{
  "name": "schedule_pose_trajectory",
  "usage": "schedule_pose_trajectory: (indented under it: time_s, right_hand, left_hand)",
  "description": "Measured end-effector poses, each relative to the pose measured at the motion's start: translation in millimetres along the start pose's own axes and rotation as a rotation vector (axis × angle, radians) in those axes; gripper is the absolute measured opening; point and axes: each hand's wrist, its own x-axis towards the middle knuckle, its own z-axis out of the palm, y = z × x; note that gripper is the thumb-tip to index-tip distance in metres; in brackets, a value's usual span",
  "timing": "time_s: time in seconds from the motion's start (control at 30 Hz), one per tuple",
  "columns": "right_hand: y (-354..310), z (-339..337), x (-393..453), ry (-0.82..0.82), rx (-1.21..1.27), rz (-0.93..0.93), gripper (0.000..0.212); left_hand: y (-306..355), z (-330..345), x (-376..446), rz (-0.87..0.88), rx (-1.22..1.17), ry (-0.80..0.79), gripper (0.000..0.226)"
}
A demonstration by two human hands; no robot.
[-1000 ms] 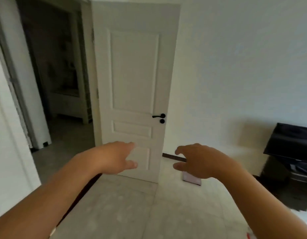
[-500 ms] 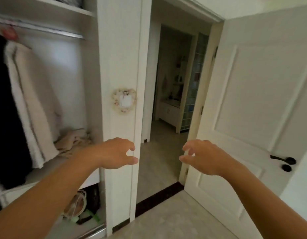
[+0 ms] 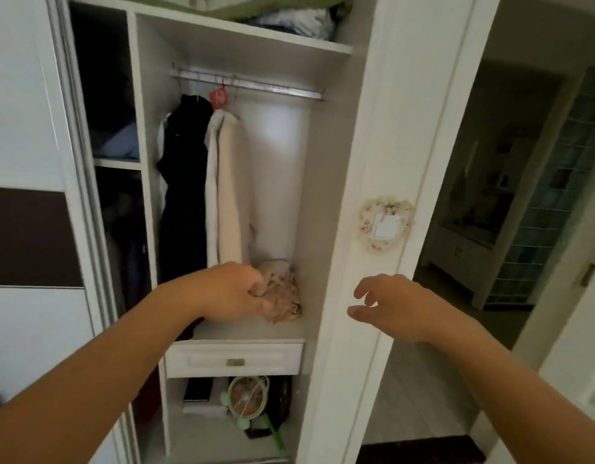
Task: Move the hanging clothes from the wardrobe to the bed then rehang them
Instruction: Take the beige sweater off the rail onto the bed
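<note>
The open wardrobe (image 3: 333,169) faces you: a black garment (image 3: 182,195) and cream coat (image 3: 227,192) hang lengthwise downward from its rail (image 3: 272,89), left of centre. A red tag's (image 3: 218,96) writing is unreadable. Your left hand (image 3: 232,291) and right hand (image 3: 396,304) hover loosely curled, holding nothing.

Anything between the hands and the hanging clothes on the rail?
Nothing visible. The wardrobe bay is open, and the black garment and cream coat hang on the rail unobstructed. The left hand is raised below them, in front of a crumpled beige cloth; the right hand is off by the door frame.
</note>
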Motion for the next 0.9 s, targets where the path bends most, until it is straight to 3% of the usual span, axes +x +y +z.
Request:
schedule_pose_trajectory:
  time_s: [0.13, 0.27, 0.47, 0.7, 0.9]
  right_hand:
    - [-43.0, 6.7, 55.3, 0.007, -0.004, -0.033, 0.045]
    - [-88.0, 1.2, 104.0, 0.011, -0.005, -0.045, 0.037]
    - [-129.4, -9.4, 181.2, 0.037, 0.018, -0.100, 0.038]
    - [-141.1, -37.6, 293.2, 0.092, -0.009, -0.141, 0.049]
    - [-146.0, -80.2, 396.8, 0.185, 0.010, -0.186, 0.047]
  left_hand:
    - [-59.4, -19.7, 25.4, -0.004, -0.017, 0.013, 0.059]
    - [-117.8, -47.6, 56.1, -0.006, -0.010, 0.058, 0.069]
    - [-166.3, -92.9, 104.4, 0.014, 0.027, 0.207, 0.064]
    - [-198.7, -134.7, 196.4, 0.063, -0.092, 0.397, 0.038]
    - [-206.9, -169.1, 280.3, 0.097, -0.227, 0.567, 0.042]
